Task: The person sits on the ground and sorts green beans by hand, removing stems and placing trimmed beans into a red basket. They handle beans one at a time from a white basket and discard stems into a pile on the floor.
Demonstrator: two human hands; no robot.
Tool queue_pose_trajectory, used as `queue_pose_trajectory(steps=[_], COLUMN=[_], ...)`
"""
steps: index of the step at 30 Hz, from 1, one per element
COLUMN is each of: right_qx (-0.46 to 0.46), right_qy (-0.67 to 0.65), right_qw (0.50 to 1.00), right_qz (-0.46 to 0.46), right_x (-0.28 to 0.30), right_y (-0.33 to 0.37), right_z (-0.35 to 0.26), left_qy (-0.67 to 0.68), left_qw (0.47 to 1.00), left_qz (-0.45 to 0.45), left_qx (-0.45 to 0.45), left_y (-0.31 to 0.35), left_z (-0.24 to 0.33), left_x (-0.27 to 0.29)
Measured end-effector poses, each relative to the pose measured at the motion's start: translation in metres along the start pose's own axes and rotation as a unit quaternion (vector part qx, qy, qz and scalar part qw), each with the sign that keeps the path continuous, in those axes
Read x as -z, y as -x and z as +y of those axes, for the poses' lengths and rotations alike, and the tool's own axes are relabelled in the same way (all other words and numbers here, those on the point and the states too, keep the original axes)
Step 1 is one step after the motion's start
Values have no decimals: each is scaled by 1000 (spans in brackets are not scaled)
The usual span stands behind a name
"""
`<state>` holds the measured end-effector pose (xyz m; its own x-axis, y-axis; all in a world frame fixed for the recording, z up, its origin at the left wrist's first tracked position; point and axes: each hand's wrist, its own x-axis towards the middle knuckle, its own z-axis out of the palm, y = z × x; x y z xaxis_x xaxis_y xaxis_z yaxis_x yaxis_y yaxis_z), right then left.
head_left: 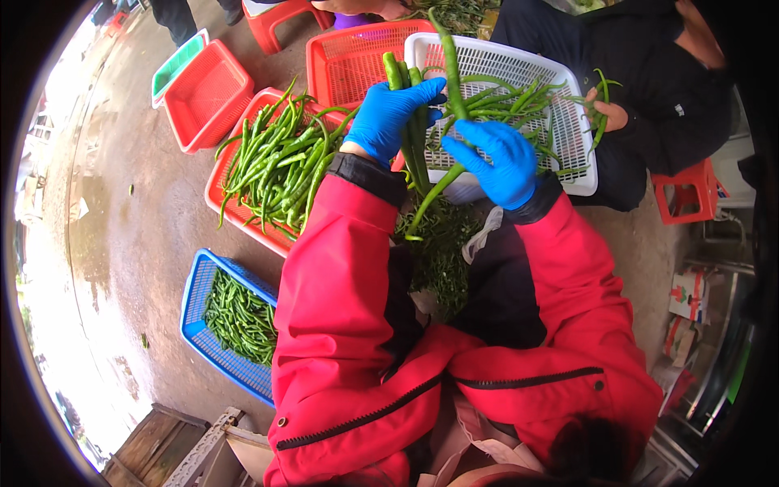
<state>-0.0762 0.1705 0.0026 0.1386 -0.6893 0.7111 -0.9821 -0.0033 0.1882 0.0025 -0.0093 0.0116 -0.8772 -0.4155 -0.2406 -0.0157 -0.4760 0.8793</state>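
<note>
My left hand (385, 122), in a blue glove, is wrapped round a bunch of long green chili peppers (416, 150) held upright. Close beside it, my blue-gloved right hand (507, 162) has its thumb and fingers closed on a long green chili pepper (451, 69) that points up and away. Another green length (438, 195) slants down to the left from under that hand; whether it is the same pepper I cannot tell. Behind my hands, a white basket (586, 166) holds loose chili peppers. To the left, a red basket (268, 236) is heaped with them.
A blue basket (192, 312) of small green peppers sits at the left. Red (209, 93) and green (180, 65) baskets stand farther off. A co-worker's hand (613, 114) holds peppers beyond the white basket, near a red stool (686, 191). Green scraps (442, 268) lie below my hands.
</note>
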Motion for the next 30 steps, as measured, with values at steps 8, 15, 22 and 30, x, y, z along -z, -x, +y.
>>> queue_pose_trajectory(steps=[8, 15, 22, 30], right_qx=[92, -166, -98, -10], right_qy=[-68, -291, 136, -4], right_qw=[991, 941, 985, 991], right_qz=[-76, -40, -33, -136], right_x=[-21, -4, -3, -24], right_y=[18, 1, -10, 10], right_z=[-15, 4, 39, 47], left_qy=[-7, -398, -668, -629], left_qw=[999, 852, 676, 751], left_qz=[31, 102, -18, -111], left_qx=[-32, -325, -309, -169], left_y=[-6, -12, 2, -6], left_z=[-4, -3, -2, -13], left_x=[2, -9, -10, 14])
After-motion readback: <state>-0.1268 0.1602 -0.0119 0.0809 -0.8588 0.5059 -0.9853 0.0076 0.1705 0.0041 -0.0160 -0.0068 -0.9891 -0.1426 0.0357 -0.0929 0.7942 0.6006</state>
